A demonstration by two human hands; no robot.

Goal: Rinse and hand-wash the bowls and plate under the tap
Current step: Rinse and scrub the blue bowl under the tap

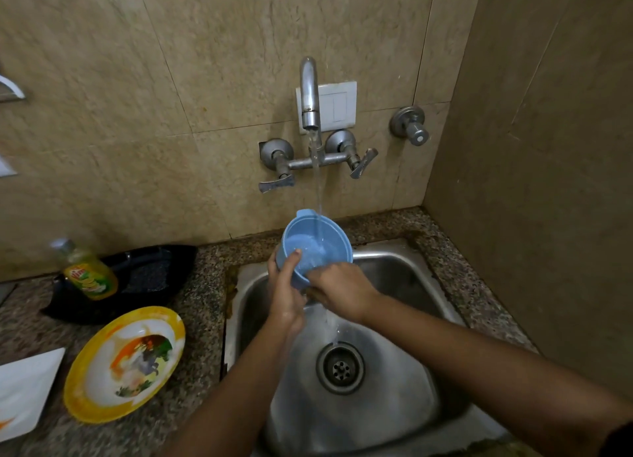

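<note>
A light blue bowl (317,246) with small rim tabs is held tilted over the steel sink (404,275), under the running tap (310,93). Water streams into it and spills off its lower edge toward the drain (340,367). My left hand (286,289) grips the bowl's left side, thumb inside the rim. My right hand (342,290) holds its lower rim from the right. A yellow-rimmed plate (125,362) with a painted pattern lies on the counter to the left of the sink.
A yellow dish-soap bottle (87,270) stands against a black tray (150,275) at the back left. A white square plate (24,393) shows at the left edge. Tap handles (363,164) and a separate valve (411,126) stick out from the tiled wall. A wall closes in the right side.
</note>
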